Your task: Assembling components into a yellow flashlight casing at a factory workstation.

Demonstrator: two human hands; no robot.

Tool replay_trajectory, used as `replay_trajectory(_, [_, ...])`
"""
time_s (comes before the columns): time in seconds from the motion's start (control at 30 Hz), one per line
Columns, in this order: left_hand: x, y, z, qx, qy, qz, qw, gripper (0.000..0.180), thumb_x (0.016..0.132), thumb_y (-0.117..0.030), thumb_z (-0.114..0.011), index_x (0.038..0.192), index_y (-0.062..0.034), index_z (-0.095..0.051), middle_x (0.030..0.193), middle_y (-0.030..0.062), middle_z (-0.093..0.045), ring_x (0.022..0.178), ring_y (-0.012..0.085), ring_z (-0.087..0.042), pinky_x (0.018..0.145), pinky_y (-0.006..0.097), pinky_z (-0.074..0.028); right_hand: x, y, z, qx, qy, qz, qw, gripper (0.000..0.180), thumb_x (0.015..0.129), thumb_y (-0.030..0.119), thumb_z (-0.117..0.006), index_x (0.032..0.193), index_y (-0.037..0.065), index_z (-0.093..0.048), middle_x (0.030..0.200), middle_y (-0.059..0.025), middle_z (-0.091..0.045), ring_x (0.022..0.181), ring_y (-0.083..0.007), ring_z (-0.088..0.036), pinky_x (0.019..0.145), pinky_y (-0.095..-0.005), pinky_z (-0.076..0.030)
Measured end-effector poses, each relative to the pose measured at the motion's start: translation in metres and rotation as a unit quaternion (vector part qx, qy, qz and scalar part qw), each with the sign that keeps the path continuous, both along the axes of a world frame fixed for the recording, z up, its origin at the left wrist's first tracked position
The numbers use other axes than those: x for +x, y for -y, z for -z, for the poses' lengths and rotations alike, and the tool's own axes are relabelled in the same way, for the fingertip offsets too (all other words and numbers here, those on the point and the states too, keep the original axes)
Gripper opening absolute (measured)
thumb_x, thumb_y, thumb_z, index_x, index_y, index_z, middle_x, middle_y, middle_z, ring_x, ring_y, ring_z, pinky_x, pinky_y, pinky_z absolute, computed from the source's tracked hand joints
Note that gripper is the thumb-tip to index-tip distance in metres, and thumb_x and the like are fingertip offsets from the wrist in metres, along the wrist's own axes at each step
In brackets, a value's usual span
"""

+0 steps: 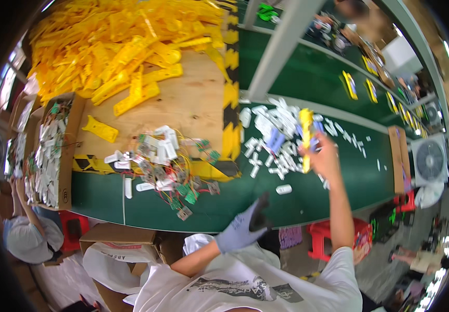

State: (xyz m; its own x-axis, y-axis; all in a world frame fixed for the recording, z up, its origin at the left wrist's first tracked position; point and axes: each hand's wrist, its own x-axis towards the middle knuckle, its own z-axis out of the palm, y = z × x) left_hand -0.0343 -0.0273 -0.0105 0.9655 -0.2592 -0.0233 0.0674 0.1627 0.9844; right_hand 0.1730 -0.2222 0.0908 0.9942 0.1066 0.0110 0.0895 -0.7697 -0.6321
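My right hand [324, 158], bare, is raised over the green table with its fingers closed round a long yellow plastic shell [306, 130]. Beneath it lies a pile of small white plastic pieces [279, 122] with a few blue-violet pieces [275, 140] among them. My left hand [244, 224] wears a grey glove with dark fingertips. It hovers at the table's near edge, fingers apart and nothing visible in them. Left of centre sits a heap of circuit boards with wires [182, 179], mixed with white casings [164, 145].
A large mound of yellow shells [104, 47] covers the wooden board [193, 99] at far left. Cardboard boxes of white parts [71, 151] stand left. A grey metal post [279, 52] rises behind. Yellow pieces [349, 86] lie along the far green belt. Another person [32, 236] works at left.
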Motion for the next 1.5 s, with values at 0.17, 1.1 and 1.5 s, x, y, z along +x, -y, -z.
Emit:
replay_trajectory(0.17, [0.003, -0.043, -0.051, 0.142, 0.075, 0.088, 0.983, 0.061, 0.083, -0.017, -0.068, 0.138, -0.0052, -0.043, 0.121, 0.0183, -0.058, 0.096, 0.0289, -0.063, 0.083, 0.037, -0.051, 0.227, 0.023, 0.015, -0.146, 0.118, 0.041, 0.981, 0.052, 0.075, 0.037, -0.078, 0.116, 0.009, -0.064, 0.080, -0.0121, -0.070, 0.072, -0.0256, -0.067, 0.068, -0.0382, -0.050])
replay_trajectory(1.1, [0.018, -0.188, -0.059, -0.279, 0.032, -0.418, 0.864, 0.045, 0.083, -0.008, -0.066, 0.125, -0.0046, -0.049, 0.102, 0.0064, -0.060, 0.094, 0.0175, -0.060, 0.084, 0.030, -0.049, 0.022, -0.173, 0.037, 0.065, 0.001, -0.349, 0.935, 0.033, 0.087, 0.017, -0.068, 0.117, 0.003, -0.063, 0.103, -0.0103, -0.067, 0.091, -0.0169, -0.064, 0.081, -0.0315, -0.051])
replay_trajectory(1.5, [-0.080, -0.032, 0.008, -0.128, -0.067, -0.146, 0.979, 0.044, 0.080, -0.007, -0.074, 0.117, -0.0023, -0.050, 0.088, 0.0020, -0.059, 0.080, 0.0087, -0.056, 0.073, 0.028, -0.047, -0.011, -0.201, -0.012, 0.050, 0.317, -0.279, 0.905, 0.017, 0.086, 0.020, -0.065, 0.100, 0.011, -0.067, 0.072, -0.0124, -0.068, 0.062, -0.0305, -0.065, 0.057, -0.0371, -0.051])
